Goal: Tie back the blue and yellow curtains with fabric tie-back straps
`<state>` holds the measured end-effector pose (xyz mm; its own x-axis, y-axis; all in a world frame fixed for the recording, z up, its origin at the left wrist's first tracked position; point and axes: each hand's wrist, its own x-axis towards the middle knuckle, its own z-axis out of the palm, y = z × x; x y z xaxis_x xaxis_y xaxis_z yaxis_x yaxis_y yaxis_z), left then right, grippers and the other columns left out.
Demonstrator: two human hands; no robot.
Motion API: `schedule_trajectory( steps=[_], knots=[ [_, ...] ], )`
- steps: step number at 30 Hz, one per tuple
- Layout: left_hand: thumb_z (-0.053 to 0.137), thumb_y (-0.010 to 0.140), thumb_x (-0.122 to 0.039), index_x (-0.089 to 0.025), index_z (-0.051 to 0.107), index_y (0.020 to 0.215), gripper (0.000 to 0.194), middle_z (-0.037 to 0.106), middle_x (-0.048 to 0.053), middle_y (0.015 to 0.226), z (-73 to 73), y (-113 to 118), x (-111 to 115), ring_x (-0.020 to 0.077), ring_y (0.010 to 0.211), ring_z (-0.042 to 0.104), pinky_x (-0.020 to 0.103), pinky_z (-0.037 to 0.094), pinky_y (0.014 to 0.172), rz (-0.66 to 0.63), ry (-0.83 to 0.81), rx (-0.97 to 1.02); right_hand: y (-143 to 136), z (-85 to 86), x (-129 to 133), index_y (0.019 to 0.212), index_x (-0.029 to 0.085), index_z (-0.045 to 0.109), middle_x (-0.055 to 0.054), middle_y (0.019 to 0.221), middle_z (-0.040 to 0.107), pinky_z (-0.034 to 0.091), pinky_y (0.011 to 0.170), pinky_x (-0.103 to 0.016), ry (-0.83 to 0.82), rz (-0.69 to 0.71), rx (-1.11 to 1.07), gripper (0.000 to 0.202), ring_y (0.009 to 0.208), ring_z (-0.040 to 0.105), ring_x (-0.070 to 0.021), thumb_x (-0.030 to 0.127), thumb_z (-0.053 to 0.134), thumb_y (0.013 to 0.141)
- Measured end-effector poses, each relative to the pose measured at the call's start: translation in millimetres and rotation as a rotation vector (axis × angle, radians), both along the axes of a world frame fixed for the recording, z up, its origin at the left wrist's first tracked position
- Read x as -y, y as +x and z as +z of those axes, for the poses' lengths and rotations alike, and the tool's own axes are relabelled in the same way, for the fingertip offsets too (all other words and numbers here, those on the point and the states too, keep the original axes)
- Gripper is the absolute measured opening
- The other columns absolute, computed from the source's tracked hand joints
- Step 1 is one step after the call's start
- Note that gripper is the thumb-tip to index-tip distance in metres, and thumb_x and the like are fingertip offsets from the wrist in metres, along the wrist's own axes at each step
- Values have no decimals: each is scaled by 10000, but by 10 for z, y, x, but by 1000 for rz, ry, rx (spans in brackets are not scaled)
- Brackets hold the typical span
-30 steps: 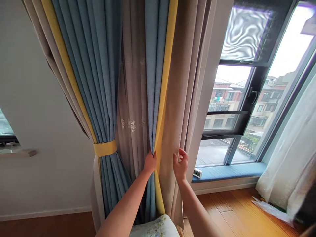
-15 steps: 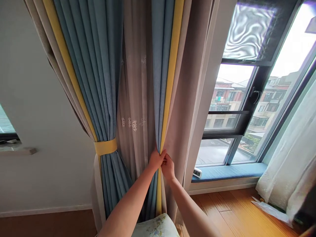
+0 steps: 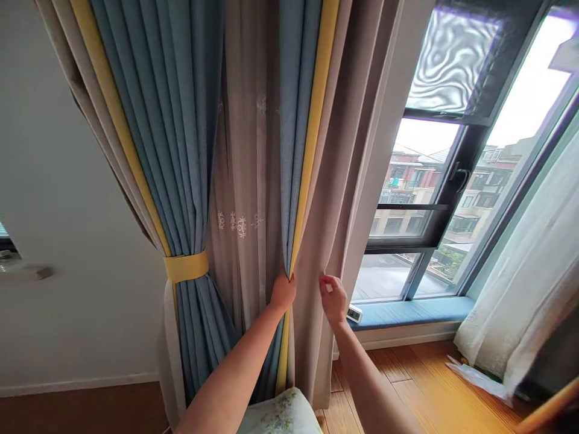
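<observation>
My left hand (image 3: pixel 283 292) is closed around the gathered blue curtain (image 3: pixel 296 120) and its yellow border (image 3: pixel 312 144), squeezing them into a narrow bunch. To the right, my right hand (image 3: pixel 333 298) pinches a fold of the beige curtain edge (image 3: pixel 335 181) between thumb and fingers. Further left hangs a second blue curtain (image 3: pixel 154 120), drawn in by a yellow tieback (image 3: pixel 186 266). Between the two curtains a sheer curtain (image 3: pixel 244 181) with small white embroidered motifs hangs down.
A floral cushion (image 3: pixel 283 415) lies below my forearms. On the right is a window (image 3: pixel 407 223) with a blue-padded sill (image 3: pixel 411 311); a small white digital device (image 3: pixel 354 313) stands at its left end. A white sheer curtain (image 3: pixel 506 271) hangs at far right above the wooden floor (image 3: pixel 398 386).
My right hand has moved away from my left hand to the right, pulling out a fold of the beige curtain. My left hand keeps its hold. The view has shifted slightly right.
</observation>
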<state>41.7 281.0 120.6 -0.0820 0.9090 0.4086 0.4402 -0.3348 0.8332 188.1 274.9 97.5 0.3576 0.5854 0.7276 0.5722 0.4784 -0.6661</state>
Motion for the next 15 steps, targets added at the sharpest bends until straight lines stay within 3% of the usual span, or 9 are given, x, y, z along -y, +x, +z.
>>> schedule_trajectory(
  steps=[3, 5, 9, 12, 15],
  knots=[
    [359, 838, -253, -117, 491, 1128, 347, 627, 144, 1011, 0, 19, 28, 235, 1016, 551, 287, 433, 803, 12, 7, -20, -75, -66, -28, 935, 180, 517, -84, 968, 525, 379, 795, -359, 116, -131, -15, 320, 944, 468, -219, 389, 514, 694],
    [363, 834, -252, -129, 448, 1176, 374, 608, 136, 1059, 0, 11, 47, 230, 1026, 545, 286, 434, 810, 5, 31, -18, -83, -91, -79, 1037, 169, 467, -93, 995, 517, 405, 734, -336, 72, -120, -113, 440, 904, 490, -213, 400, 539, 669],
    [372, 829, -249, -156, 361, 1251, 432, 579, 114, 1121, 0, 49, 82, 215, 1033, 543, 281, 433, 830, 19, 45, -22, -142, -160, -153, 824, 172, 539, -20, 694, 545, 407, 583, -279, -102, 49, -120, 268, 608, 491, -151, 409, 475, 715],
    [363, 836, -319, -128, 313, 1278, 485, 532, 132, 1181, 4, 173, 110, 220, 1081, 507, 294, 422, 866, 31, 81, -36, -298, -234, -123, 776, 179, 562, -20, 678, 556, 412, 572, -259, -55, 193, -108, 241, 607, 487, -141, 397, 478, 717],
    [437, 794, -375, -65, 229, 1312, 638, 398, 178, 1297, 14, 324, 129, 236, 1193, 385, 296, 359, 954, 47, 187, -54, -437, -288, -50, 799, 168, 586, -46, 752, 582, 429, 609, -263, 14, 359, -122, 234, 682, 513, -156, 365, 493, 714]
  ],
)
